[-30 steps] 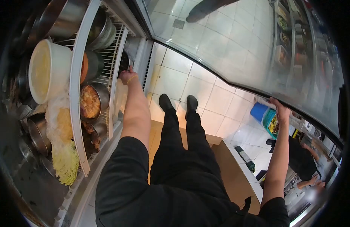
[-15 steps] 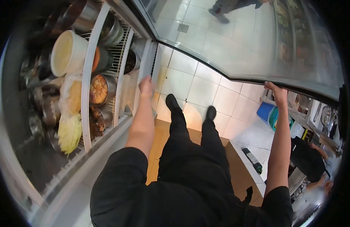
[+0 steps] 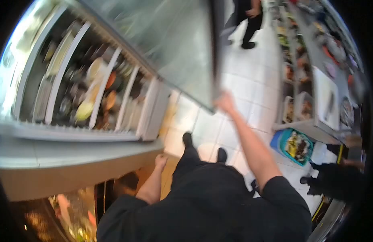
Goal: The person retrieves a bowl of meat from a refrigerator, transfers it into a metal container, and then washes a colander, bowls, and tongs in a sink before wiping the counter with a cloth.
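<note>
A glass-fronted refrigerator door (image 3: 170,48) stands partly open in front of me. At its outer edge is my right hand (image 3: 225,102), blurred by motion, with its fingers curled on the frame. Low on the left, my left hand (image 3: 161,160) is closed in a loose fist, with nothing visible in it, apart from the refrigerator. Behind the door, the refrigerator shelves (image 3: 102,90) carry a white tub (image 3: 96,69), a pale leafy cabbage (image 3: 85,111) and several metal pots, all somewhat blurred.
A person (image 3: 249,24) stands on the tiled floor ahead, and another in dark clothes (image 3: 335,181) is at the right. A prep counter (image 3: 327,97) with food containers runs along the right side. Near its end sits a teal bin (image 3: 298,147) with scraps inside.
My right hand has swung the door leftward, towards the refrigerator. My left hand has drawn back from beside the refrigerator frame, and my view has shifted, showing more counter and floor.
</note>
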The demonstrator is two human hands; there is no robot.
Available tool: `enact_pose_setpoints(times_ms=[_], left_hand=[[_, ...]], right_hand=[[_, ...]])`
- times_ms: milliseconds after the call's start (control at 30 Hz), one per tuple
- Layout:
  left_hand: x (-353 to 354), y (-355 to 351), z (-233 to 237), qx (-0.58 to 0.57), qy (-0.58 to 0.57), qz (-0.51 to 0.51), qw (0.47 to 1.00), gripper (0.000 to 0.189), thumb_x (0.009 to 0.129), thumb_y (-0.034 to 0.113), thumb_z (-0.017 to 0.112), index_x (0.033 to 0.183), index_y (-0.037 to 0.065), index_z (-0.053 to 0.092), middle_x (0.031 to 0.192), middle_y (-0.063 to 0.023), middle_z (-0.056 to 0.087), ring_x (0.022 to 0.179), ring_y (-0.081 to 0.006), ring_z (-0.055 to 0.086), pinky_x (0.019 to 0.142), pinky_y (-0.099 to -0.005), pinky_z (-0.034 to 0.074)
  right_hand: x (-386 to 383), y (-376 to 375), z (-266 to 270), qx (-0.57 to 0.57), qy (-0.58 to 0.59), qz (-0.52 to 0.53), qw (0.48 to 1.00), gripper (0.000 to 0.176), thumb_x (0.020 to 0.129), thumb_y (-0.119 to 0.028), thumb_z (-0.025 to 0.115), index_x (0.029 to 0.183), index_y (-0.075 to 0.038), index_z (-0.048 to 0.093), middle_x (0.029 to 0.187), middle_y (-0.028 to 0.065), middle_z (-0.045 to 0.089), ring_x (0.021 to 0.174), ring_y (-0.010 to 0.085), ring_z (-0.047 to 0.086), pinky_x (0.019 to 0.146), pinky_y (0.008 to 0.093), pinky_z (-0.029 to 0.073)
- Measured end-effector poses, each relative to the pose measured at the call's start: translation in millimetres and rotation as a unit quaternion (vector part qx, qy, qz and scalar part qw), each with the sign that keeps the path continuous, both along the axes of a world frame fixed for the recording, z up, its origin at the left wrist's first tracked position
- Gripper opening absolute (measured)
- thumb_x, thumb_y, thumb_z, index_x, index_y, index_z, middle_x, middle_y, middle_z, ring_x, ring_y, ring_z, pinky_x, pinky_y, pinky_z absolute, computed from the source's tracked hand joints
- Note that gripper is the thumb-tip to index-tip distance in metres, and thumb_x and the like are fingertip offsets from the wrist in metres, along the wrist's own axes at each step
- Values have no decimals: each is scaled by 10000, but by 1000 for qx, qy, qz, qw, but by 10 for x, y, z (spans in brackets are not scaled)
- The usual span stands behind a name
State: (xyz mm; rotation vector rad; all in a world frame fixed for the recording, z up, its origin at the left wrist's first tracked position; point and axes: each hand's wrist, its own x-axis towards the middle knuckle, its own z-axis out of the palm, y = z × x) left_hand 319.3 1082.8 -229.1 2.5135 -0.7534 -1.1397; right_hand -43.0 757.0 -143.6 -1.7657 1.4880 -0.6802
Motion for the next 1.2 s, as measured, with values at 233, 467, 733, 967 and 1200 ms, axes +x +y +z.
enact_pose_setpoints(times_ms=[233, 467, 733, 967, 1200], left_hand=[[-1022, -620, 484, -71, 109, -46, 990, 739, 788, 317, 739, 1361, 62, 348, 1076, -195, 583, 778, -229, 579, 617, -340, 526], [-244, -811, 379, -269, 171, 336, 886, 670, 911, 562, 465, 1346, 75, 316, 1298, -144, 458, 1069, -377, 541, 717, -478, 512], [1956, -850, 716, -266, 97, 553, 784, 640, 887, 548, 469, 1301, 64, 397, 1228, -119, 480, 1037, -327, 514, 781, -467, 511], [2106, -1544, 1053, -313, 25, 511, 800, 562, 871, 472, 517, 1266, 78, 443, 1216, -108, 484, 1063, -310, 495, 798, -468, 500], [340, -2869, -7, -57, 88, -194, 975, 503, 861, 397, 561, 1253, 98, 463, 1212, -107, 480, 1056, -294, 490, 788, -464, 491]], right_hand=[[-134, 1032, 199, -6, 84, 422, 903, 457, 722, -405, 669, 1052, -90, 691, 957, 176, 678, 866, 352, 642, 797, 424, 509], [-2023, 2060, -925, 255, 287, 116, 916, 236, 773, -214, 575, 894, -43, 684, 949, 176, 670, 905, 339, 642, 767, 455, 516], [-3448, 2951, -1012, 434, 336, 98, 830, 313, 745, -125, 571, 1027, -30, 671, 1036, 170, 664, 967, 320, 640, 786, 422, 521], [-2995, 1363, -503, 217, 172, 66, 959, 341, 807, -300, 564, 935, -7, 683, 925, 195, 673, 881, 346, 642, 795, 402, 511], [-2295, -67, 222, 167, 445, 82, 876, 447, 828, -414, 568, 1144, -103, 626, 1069, 147, 654, 1001, 293, 613, 888, 445, 452]])
